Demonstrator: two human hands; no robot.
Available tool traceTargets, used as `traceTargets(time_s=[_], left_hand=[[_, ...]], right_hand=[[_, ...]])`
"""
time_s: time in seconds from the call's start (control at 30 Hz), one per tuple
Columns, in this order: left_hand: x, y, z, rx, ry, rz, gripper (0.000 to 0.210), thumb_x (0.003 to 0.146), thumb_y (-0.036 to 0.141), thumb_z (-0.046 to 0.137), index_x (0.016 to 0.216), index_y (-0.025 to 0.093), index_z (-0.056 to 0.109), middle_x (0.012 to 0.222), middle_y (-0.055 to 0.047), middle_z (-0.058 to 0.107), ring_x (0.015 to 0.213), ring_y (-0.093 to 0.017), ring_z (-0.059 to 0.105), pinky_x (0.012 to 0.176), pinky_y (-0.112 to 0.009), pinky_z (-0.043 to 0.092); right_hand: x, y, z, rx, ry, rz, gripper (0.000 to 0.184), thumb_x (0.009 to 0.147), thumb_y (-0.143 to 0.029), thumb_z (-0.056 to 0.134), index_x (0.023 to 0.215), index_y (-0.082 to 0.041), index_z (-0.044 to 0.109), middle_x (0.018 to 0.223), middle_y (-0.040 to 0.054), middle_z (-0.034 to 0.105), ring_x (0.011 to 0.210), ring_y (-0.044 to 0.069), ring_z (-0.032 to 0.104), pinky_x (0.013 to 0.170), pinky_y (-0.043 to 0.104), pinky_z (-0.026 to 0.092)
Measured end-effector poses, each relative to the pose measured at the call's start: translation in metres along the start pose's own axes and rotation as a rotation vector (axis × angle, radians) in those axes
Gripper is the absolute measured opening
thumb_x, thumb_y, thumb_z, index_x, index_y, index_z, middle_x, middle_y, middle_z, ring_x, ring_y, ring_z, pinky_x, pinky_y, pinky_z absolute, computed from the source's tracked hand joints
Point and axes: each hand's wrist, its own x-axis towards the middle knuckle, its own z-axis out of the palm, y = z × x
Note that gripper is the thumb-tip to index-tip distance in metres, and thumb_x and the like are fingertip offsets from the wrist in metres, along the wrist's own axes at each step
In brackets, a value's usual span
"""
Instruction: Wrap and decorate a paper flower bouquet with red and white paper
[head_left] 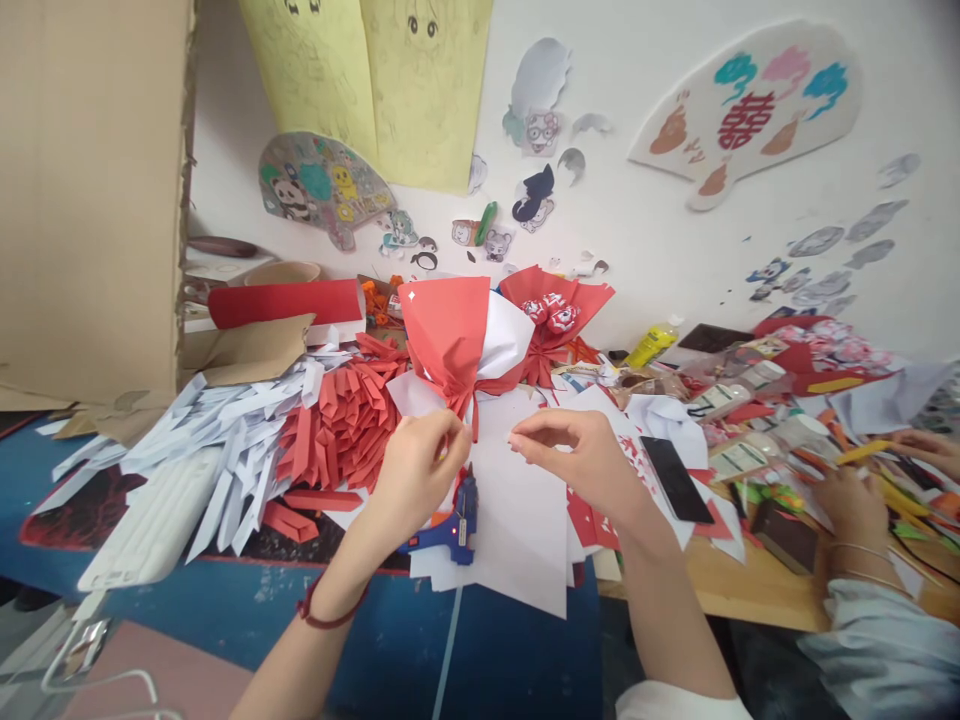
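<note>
My left hand is closed in a pinch just in front of a red and white paper bouquet. A thin red strip hangs from the bouquet beside its fingertips; whether they grip anything is hidden. To the right, my right hand also pinches, thumb against fingertips, over white paper sheets. Anything between those tips is too small to name. Below my left hand lies a blue glue gun on the sheets. Folded red paper strips are heaped at its left.
Folded white strips and a white power strip lie left. A second bouquet stands behind. A black phone lies right. Another person's hand works among bottles and scraps at far right. A cardboard sheet stands at left.
</note>
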Motion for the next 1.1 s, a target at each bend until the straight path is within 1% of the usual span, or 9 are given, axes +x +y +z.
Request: traceTargets(time_s=[0.07, 0.1, 0.2, 0.23, 0.3, 0.5, 0.83, 0.97, 1.1], left_hand=[[-0.003, -0.004, 0.010, 0.075, -0.035, 0.039, 0.035, 0.098, 0.027, 0.049, 0.064, 0.019, 0.045, 0.058, 0.005, 0.049, 0.055, -0.011, 0.041, 0.070, -0.031, 0.032], [-0.004, -0.005, 0.014, 0.081, -0.047, 0.062, 0.032, 0.097, 0.027, 0.052, 0.066, 0.019, 0.048, 0.064, 0.004, 0.054, 0.059, -0.011, 0.045, 0.071, -0.031, 0.032], [-0.007, -0.004, 0.020, -0.019, -0.042, 0.090, 0.005, 0.091, 0.024, 0.063, 0.094, 0.021, 0.061, 0.095, -0.001, 0.066, 0.077, -0.014, 0.054, 0.078, -0.030, 0.037], [-0.007, -0.002, 0.020, -0.066, -0.031, 0.083, 0.012, 0.090, 0.023, 0.064, 0.101, 0.022, 0.062, 0.100, -0.001, 0.067, 0.080, -0.015, 0.055, 0.079, -0.030, 0.039], [-0.006, 0.002, 0.019, -0.148, -0.001, 0.067, 0.013, 0.091, 0.026, 0.064, 0.103, 0.022, 0.063, 0.097, -0.001, 0.068, 0.077, -0.014, 0.054, 0.079, -0.030, 0.041], [-0.005, 0.009, 0.016, -0.287, 0.029, 0.062, 0.010, 0.093, 0.026, 0.063, 0.085, 0.020, 0.064, 0.083, 0.001, 0.066, 0.073, -0.014, 0.053, 0.074, -0.028, 0.041], [-0.006, 0.009, 0.014, -0.472, -0.058, -0.085, 0.017, 0.093, 0.031, 0.061, 0.082, 0.018, 0.066, 0.079, 0.000, 0.062, 0.072, -0.013, 0.051, 0.071, -0.028, 0.040], [-0.005, 0.008, 0.015, -0.507, -0.011, -0.149, 0.019, 0.091, 0.034, 0.063, 0.082, 0.018, 0.065, 0.077, 0.000, 0.061, 0.071, -0.014, 0.049, 0.065, -0.026, 0.040], [-0.005, 0.009, 0.013, -0.489, 0.040, -0.182, 0.020, 0.089, 0.037, 0.065, 0.081, 0.019, 0.066, 0.077, -0.001, 0.061, 0.067, -0.013, 0.048, 0.057, -0.025, 0.038]], right_hand=[[0.000, 0.004, -0.001, 0.017, 0.009, 0.008, 0.016, 0.083, -0.036, 0.072, 0.084, -0.021, 0.076, 0.087, 0.0036, 0.075, 0.077, 0.019, 0.068, 0.072, 0.032, 0.055], [0.000, 0.005, -0.001, 0.022, 0.010, 0.011, 0.016, 0.083, -0.036, 0.072, 0.084, -0.021, 0.076, 0.086, 0.0037, 0.075, 0.076, 0.019, 0.068, 0.071, 0.032, 0.054], [-0.001, 0.008, -0.002, 0.027, 0.006, 0.022, 0.016, 0.083, -0.036, 0.072, 0.085, -0.020, 0.076, 0.086, 0.0036, 0.075, 0.075, 0.018, 0.067, 0.070, 0.031, 0.054], [-0.002, 0.008, -0.002, 0.023, 0.004, 0.020, 0.016, 0.084, -0.036, 0.072, 0.086, -0.020, 0.076, 0.086, 0.0034, 0.075, 0.075, 0.018, 0.067, 0.069, 0.031, 0.054], [-0.004, 0.007, -0.002, 0.022, -0.010, 0.005, 0.014, 0.085, -0.034, 0.071, 0.086, -0.021, 0.076, 0.086, 0.0030, 0.075, 0.076, 0.017, 0.067, 0.070, 0.030, 0.053], [-0.007, 0.004, 0.002, 0.019, -0.049, -0.018, 0.011, 0.087, -0.031, 0.069, 0.084, -0.023, 0.076, 0.084, 0.0009, 0.074, 0.075, 0.016, 0.066, 0.069, 0.028, 0.052], [-0.007, 0.010, 0.003, 0.113, -0.101, 0.002, 0.018, 0.087, -0.038, 0.070, 0.087, -0.020, 0.075, 0.084, 0.0024, 0.072, 0.069, 0.014, 0.062, 0.067, 0.028, 0.052], [-0.009, 0.012, 0.002, 0.163, 0.011, -0.009, 0.022, 0.087, -0.041, 0.070, 0.088, -0.019, 0.074, 0.084, 0.0037, 0.072, 0.068, 0.015, 0.064, 0.065, 0.028, 0.053], [-0.007, 0.035, -0.003, 0.169, 0.297, -0.057, 0.030, 0.091, -0.046, 0.063, 0.088, -0.018, 0.074, 0.077, 0.0043, 0.070, 0.062, 0.015, 0.062, 0.065, 0.030, 0.053]])
